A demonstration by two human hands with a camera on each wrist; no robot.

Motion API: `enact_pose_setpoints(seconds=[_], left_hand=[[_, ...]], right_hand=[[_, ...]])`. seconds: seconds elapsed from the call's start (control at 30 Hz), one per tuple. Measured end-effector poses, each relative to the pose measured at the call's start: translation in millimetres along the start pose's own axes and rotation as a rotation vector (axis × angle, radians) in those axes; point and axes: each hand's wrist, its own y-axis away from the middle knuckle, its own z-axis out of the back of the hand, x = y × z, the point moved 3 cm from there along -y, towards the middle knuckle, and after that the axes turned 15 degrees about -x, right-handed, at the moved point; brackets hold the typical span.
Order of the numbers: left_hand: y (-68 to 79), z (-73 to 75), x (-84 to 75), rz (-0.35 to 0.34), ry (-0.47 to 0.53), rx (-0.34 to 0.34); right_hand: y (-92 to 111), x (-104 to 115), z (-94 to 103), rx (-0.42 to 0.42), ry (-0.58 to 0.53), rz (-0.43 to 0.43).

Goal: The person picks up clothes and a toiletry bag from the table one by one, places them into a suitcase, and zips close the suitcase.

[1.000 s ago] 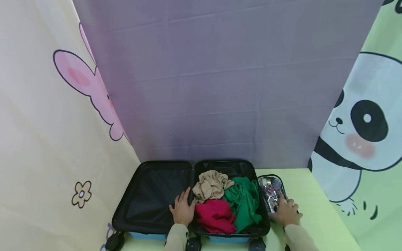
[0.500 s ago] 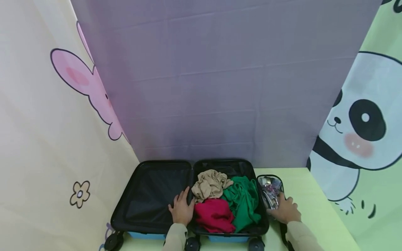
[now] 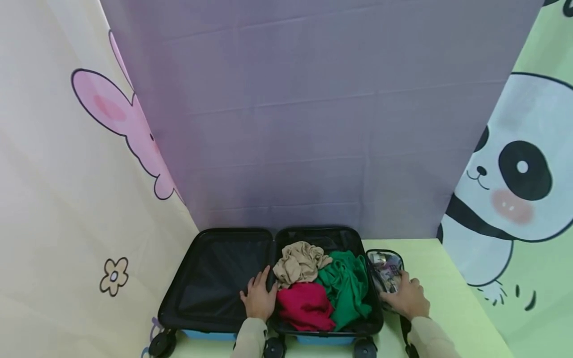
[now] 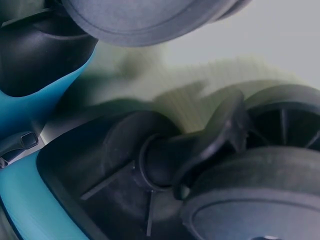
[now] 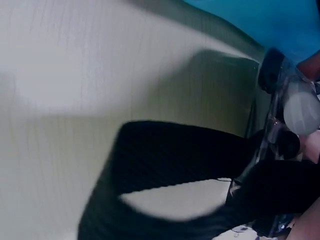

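An open suitcase (image 3: 192, 322) lies spread flat with a blue shell and black lining. Its right half holds a crumpled beige cloth (image 3: 301, 262), a red cloth (image 3: 305, 307) and a green cloth (image 3: 346, 288). My left hand (image 3: 260, 297) rests, fingers extended, on the inner edge between the halves. Beside the suitcase's right edge is a clear toiletry bag (image 3: 386, 271) with black trim and small items inside. My right hand (image 3: 409, 298) grips its near end, thumb on the left and fingers on the right. The right wrist view shows the bag's black strap (image 5: 170, 155) looping over the table.
Black caster wheels (image 3: 274, 348) stick out from the suitcase's near side; the left wrist view shows a wheel (image 4: 255, 195) up close. A pale green table (image 3: 452, 298) lies under everything. A grey-purple curtain (image 3: 286, 124) hangs behind, with printed panels at both sides.
My right hand has gone from lying over the bag's near right part to gripping its near end between thumb and fingers. The left hand stays in place.
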Motion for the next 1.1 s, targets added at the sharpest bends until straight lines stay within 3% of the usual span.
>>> enact_pose_setpoints(seconds=[0.63, 1.1], left_hand=[[-1.2, -0.7, -0.8, -0.007, -0.009, -0.002], [-0.6, -0.4, -0.2, -0.01, 0.003, -0.015]], right_hand=[[0.7, 23.2, 18.0, -0.108, -0.057, -0.067], [1.0, 29.0, 28.6, -0.172, -0.059, -0.06]])
